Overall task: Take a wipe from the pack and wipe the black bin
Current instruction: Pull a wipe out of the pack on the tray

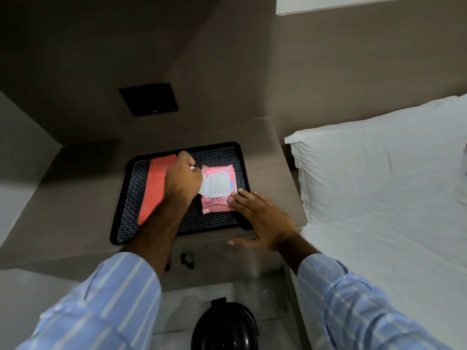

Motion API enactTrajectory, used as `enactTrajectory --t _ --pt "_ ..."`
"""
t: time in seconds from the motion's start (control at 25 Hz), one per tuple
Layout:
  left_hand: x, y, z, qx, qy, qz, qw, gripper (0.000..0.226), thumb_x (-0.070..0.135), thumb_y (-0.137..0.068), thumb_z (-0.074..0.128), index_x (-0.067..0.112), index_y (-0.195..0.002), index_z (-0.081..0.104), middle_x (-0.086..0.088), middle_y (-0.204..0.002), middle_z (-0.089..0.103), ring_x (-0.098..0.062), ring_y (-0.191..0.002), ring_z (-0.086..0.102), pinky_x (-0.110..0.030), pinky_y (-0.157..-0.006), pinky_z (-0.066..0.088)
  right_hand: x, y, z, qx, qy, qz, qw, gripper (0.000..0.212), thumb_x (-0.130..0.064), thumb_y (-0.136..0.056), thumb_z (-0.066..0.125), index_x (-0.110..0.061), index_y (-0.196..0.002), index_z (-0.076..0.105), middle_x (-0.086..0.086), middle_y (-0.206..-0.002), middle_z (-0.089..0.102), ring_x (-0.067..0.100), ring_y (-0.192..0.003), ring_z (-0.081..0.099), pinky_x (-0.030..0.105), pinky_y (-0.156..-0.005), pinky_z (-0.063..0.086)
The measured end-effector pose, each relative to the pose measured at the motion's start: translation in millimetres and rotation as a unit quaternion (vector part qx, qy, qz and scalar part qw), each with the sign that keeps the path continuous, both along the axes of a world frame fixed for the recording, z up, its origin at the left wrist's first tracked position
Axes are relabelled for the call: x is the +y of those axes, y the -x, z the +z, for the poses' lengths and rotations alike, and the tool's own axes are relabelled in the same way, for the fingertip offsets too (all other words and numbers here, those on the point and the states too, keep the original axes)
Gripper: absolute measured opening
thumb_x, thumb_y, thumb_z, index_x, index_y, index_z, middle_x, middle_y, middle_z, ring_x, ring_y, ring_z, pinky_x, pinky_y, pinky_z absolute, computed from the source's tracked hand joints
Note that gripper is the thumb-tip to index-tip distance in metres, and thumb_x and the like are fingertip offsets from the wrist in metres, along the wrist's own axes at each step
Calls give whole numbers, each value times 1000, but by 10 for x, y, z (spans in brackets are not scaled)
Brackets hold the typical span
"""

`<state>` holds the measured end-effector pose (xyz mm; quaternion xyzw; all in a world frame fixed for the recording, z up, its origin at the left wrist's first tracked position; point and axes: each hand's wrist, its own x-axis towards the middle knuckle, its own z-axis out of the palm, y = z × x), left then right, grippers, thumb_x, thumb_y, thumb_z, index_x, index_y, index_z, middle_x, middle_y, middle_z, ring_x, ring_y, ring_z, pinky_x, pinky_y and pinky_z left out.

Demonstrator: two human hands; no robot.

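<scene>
Now your left hand (183, 179) pinches a white wipe (202, 184) at the pink pack (219, 190) on the tray (177, 233); your right hand (262, 218) lies flat, fingers spread, pinning the pack's near corner.

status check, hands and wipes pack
Left hand pinching white wipe at pink pack. Right hand flat, steadying pack. Black bin untouched below.
</scene>
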<state>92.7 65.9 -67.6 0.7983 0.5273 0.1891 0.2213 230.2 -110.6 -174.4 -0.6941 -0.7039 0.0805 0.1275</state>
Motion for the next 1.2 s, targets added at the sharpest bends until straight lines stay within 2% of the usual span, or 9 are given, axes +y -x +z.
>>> enactTrajectory --t 0.12,0.24,0.4,0.52,0.64,0.76,0.92,1.04,1.2 --pt "51 56 -84 79 -42 -128 988 35 -10 -83 51 7 -102 74 -11 -124 67 -31 -120 61 -22 -94 42 0 -1 -19 6 -12 -3 1000 104 -83 -88 49 -19 -166 25 2 -175 22 19 -164 10 45 -133 8" --pt "4 11 -99 162 -86 -185 966 36 17 -88 49 12 -99 82 -6 -149 57 -26 -133 54 -31 -114 41 4 -4 -22 5 -14 -4 1000 104 -83 -88 50 -20 -166 26 2 -175 22 19 -164 10 43 -133 6" --pt "-56 -42 -102 195 -130 -158 959 39 53 -84 70 20 -99 83 1 -153 52 -25 -139 47 -39 -111 44 4 -1 -29 12 -24 -2 1000 104 -83 -87 50 -18 -165 28 3 -175 25 21 -164 13 45 -133 9" --pt "-101 -108 -140 196 -107 -130 966 35 50 -81 79 21 -99 82 3 -155 48 -25 -142 41 -42 -111 43 6 1 -34 8 -24 -6 1000 104 -83 -87 51 -18 -165 28 3 -175 25 21 -164 13 45 -133 9" --pt "-102 -179 -171 129 -21 -70 989 23 38 -82 82 19 -94 81 2 -156 46 -24 -144 38 -44 -111 42 1 2 -30 14 -34 -7 999 104 -82 -87 54 -18 -165 30 4 -173 28 22 -163 17 46 -132 13" --pt "-68 -160 -219 -50 -20 -52 997 13 29 -80 84 17 -85 81 -5 -145 57 -24 -137 47 -40 -111 44 -1 2 -18 14 -32 -9 999 103 -82 -87 53 -18 -165 30 4 -174 28 22 -163 16 45 -132 13" --pt "-162 -23 -225 -361 106 66 924 19 21 -90 76 4 -97 76 -11 -98 75 -18 -87 67 -38 -86 57 10 0 -36 7 -30 -10 999 103 -83 -87 52 -20 -165 30 3 -174 27 22 -163 15 43 -132 9" --pt "-245 -54 -259 -204 37 14 978 16 19 -96 68 4 -101 73 -10 -95 76 -23 -85 70 -30 -78 54 8 -2 -41 13 -37 -9 999 104 -83 -86 54 -19 -164 31 4 -173 28 22 -163 17 45 -132 12" --pt "-260 -141 -391 -39 -56 -134 989 15 18 -99 63 4 -98 66 -21 -89 75 -38 -82 70 -37 -69 49 5 10 -21 15 -35 -10 999 105 -83 -85 53 -19 -165 30 4 -174 28 22 -163 16 45 -132 12"
